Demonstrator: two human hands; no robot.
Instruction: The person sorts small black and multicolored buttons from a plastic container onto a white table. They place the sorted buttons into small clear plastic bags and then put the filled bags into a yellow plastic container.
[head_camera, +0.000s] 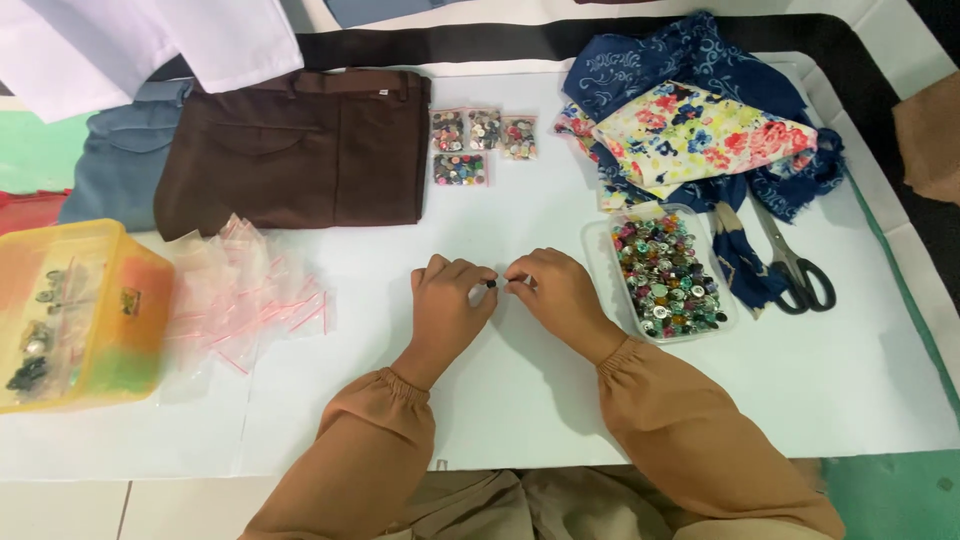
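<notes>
A small dark button (491, 284) is pinched at the centre of the white sheet (520, 210) between the closed fingertips of the left hand (449, 301) and the right hand (552, 290). At three o'clock from the hands, a clear tray of mixed buttons (668, 274) is set. Scissors (795, 262) are laid further right. At nine o'clock, empty zip bags (245, 290) are heaped; filled button bags (482, 143) are placed at twelve.

I am counting four small filled button bags (483, 145) at upper centre, three in a row and one below. I am seeing one clear tray of buttons (668, 275) right of centre, one pair of scissors (795, 265), one yellow tub (75, 315) at the left, one loose heap of empty bags (245, 290), one brown pair of trousers (300, 150), and my two hands, left hand (450, 295) and right hand (555, 290).
</notes>
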